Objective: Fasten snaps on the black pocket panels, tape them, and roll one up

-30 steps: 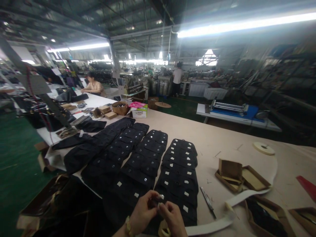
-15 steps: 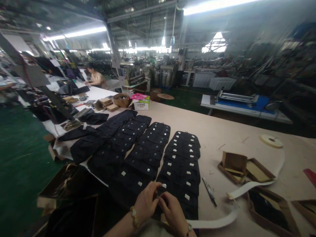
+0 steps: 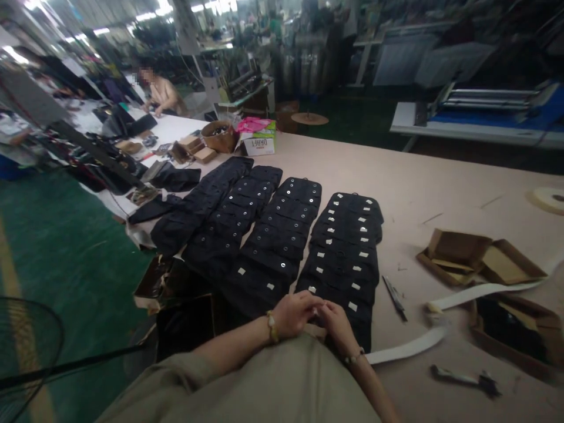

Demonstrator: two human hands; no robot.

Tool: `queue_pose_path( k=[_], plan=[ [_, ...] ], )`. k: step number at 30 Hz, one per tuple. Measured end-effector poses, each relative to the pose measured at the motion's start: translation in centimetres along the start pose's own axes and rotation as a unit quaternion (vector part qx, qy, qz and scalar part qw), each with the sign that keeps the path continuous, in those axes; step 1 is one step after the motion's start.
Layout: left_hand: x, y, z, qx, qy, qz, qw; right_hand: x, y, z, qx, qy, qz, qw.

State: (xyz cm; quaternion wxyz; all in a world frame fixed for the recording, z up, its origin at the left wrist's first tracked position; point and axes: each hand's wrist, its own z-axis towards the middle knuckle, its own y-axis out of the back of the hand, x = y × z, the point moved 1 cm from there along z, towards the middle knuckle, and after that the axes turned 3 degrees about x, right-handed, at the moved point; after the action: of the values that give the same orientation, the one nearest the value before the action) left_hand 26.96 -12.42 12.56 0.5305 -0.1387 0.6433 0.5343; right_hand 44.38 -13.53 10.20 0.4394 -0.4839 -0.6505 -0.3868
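My left hand point(image 3: 294, 314) and my right hand point(image 3: 338, 324) meet at the fingertips, close to my body and over the near end of the rightmost black fabric panel point(image 3: 341, 273). Both are closed in a pinch; whatever small thing lies between the fingers is too small and hidden to name. Two columns of small whitish patches run along this panel. To its left lies a black panel with metal eyelets point(image 3: 282, 226), which bears two pale patches near its lower end. More black panels point(image 3: 229, 205) lie further left.
Right of the panels lie a slim metal tool point(image 3: 395, 299), a white strip point(image 3: 409, 345), open cardboard boxes point(image 3: 458, 249) and a hammer-like tool point(image 3: 458, 378). A tape roll point(image 3: 549, 200) sits at far right. Boxes point(image 3: 150, 285) stand below the table's left edge. Another person point(image 3: 165, 97) works further back.
My view has tipped downward, so the table appears higher and my torso and the hammer-like tool come into sight. My hands stay pinched together near the same panel.
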Motion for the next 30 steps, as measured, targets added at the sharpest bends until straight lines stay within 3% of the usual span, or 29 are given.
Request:
queue_pose_path(
  k=[2, 4, 6, 8, 10, 14, 17, 19, 22, 25, 30],
  plan=[
    [3.4, 0.7, 1.6, -0.132, 0.089, -0.108, 0.981, -0.6, 0.6, 0.2, -0.058, -0.030, 0.012, 0.998],
    [7.7, 1.7, 3.3, -0.286, 0.237, -0.175, 0.912, -0.8, 1.2, 0.4, -0.074, -0.040, -0.001, 0.996],
    [11.5, 2.6, 4.9, -0.324, 0.295, -0.176, 0.881, -0.8, 1.5, 0.4, -0.061, -0.043, -0.018, 0.997],
    [14.3, 3.0, 6.0, -0.325, 0.317, -0.161, 0.877, -0.7, 1.6, 0.4, -0.044, -0.045, -0.030, 0.998],
    [15.8, 2.9, 6.3, -0.323, 0.328, -0.139, 0.877, -0.6, 1.3, 0.2, -0.029, -0.045, -0.029, 0.998],
    [15.9, 2.0, 6.0, -0.323, 0.312, -0.081, 0.890, -0.3, 0.6, 0.0, -0.013, -0.046, -0.033, 0.998],
    [15.7, 2.4, 5.6, -0.331, 0.291, -0.049, 0.896, 0.0, 0.4, -0.1, 0.003, -0.052, -0.054, 0.997],
    [16.3, 3.7, 5.2, -0.349, 0.306, -0.036, 0.885, 0.0, 0.5, 0.0, 0.007, -0.057, -0.057, 0.997],
    [18.3, 6.9, 4.1, -0.383, 0.372, -0.029, 0.845, -0.2, 0.8, 0.0, -0.016, -0.062, -0.052, 0.997],
    [20.3, 9.8, 3.2, -0.383, 0.423, -0.041, 0.820, -0.4, 1.0, 0.0, -0.041, -0.063, -0.050, 0.996],
    [21.6, 11.4, 2.9, -0.354, 0.464, -0.045, 0.811, 0.1, 0.5, 0.2, -0.029, -0.053, -0.067, 0.996]
  ],
)
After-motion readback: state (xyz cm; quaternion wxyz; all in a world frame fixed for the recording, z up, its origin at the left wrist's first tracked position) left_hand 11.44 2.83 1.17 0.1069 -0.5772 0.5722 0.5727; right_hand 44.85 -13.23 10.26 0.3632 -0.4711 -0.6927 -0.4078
